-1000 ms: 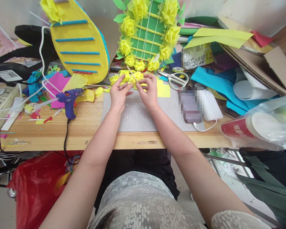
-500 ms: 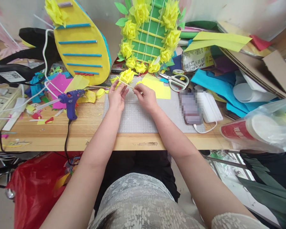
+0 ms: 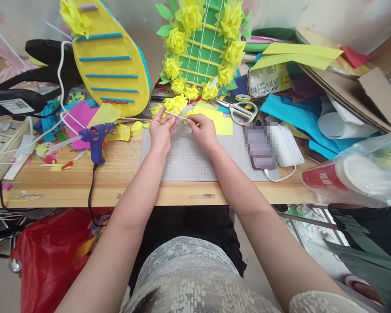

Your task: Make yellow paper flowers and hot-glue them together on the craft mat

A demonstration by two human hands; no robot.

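A thin pale stick [image 3: 176, 115] spans the gap between my two hands over the cutting mat [image 3: 192, 161]. My left hand [image 3: 160, 132] holds its left end between thumb and fingers. At the other end, my right hand [image 3: 202, 129] pinches it with thumb and forefinger. Just behind the hands lie yellow crepe-paper flowers [image 3: 176, 103]. A sheet of yellow paper [image 3: 220, 118] rests on the mat, partly behind my right hand. Scissors [image 3: 243, 111] with pale handles lie to the right of it.
A purple glue gun [image 3: 97, 139] stands left of the mat, its black cord hanging over the table edge. Two decorated boards, one yellow [image 3: 112, 65] and one green [image 3: 200, 54], lean at the back. A phone [image 3: 260, 145], power bank [image 3: 286, 145] and bagged cup [image 3: 339, 176] sit right.
The stick has turned closer to level, and my right hand has shifted slightly right. Both hands keep their hold on it.
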